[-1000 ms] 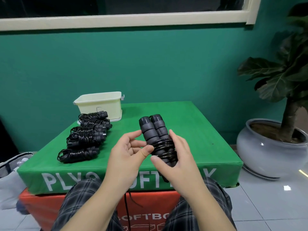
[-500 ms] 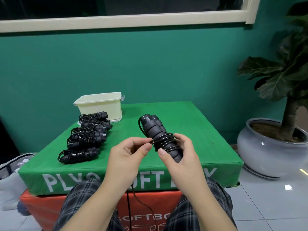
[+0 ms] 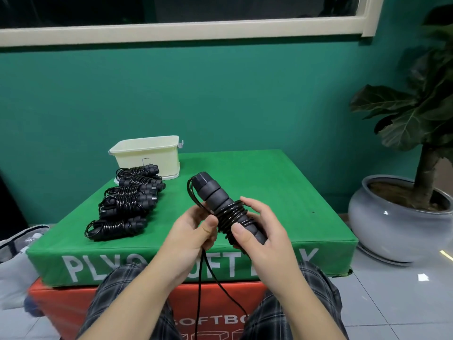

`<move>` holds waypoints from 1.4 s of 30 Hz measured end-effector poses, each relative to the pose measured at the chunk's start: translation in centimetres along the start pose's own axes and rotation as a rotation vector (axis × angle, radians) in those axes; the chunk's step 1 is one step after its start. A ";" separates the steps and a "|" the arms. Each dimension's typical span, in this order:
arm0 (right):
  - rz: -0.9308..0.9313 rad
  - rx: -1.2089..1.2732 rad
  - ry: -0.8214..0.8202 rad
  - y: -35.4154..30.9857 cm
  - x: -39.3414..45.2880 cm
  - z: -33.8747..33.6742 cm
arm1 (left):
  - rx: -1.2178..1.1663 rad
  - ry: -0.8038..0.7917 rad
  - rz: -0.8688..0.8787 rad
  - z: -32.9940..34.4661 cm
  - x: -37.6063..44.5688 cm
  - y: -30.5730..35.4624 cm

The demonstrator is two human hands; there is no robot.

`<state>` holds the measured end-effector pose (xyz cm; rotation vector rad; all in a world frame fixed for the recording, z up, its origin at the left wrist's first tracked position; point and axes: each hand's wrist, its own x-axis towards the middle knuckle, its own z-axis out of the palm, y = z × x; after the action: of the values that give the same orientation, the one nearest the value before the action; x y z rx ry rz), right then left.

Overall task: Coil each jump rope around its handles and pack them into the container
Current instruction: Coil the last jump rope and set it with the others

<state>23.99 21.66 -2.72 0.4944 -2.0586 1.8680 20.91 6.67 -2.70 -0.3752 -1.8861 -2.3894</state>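
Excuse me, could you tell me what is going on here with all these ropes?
A seated person is coiling a black jump rope around its paired handles. The right hand grips the handles while the left hand pinches the loose cord, which hangs toward the floor. Several coiled ropes lie on the green mat beside the cream container.

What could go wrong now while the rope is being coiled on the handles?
The loose rope hangs from the left hand between the knees and may snag. The coils under the right hand could slip off the handles if that grip loosens.
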 end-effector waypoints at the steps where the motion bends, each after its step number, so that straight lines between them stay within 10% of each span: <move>1: 0.002 0.019 -0.008 0.1 0.0 0.0 | -0.006 -0.027 -0.025 -0.1 -0.1 0.0; 16: -0.275 -0.299 0.080 1.6 0.3 0.7 | 0.231 0.132 -0.090 0.2 -0.7 -0.1; 29: -0.044 0.008 0.161 0.8 0.8 -0.1 | 0.339 0.155 0.150 0.6 -1.0 1.0; 42: -0.009 -0.536 0.141 0.8 0.4 0.0 | 0.426 0.068 0.247 1.3 -1.3 1.1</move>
<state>23.26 21.71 -3.22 0.2235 -2.3221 1.2228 22.63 7.57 -1.65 -0.4513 -2.1031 -1.7671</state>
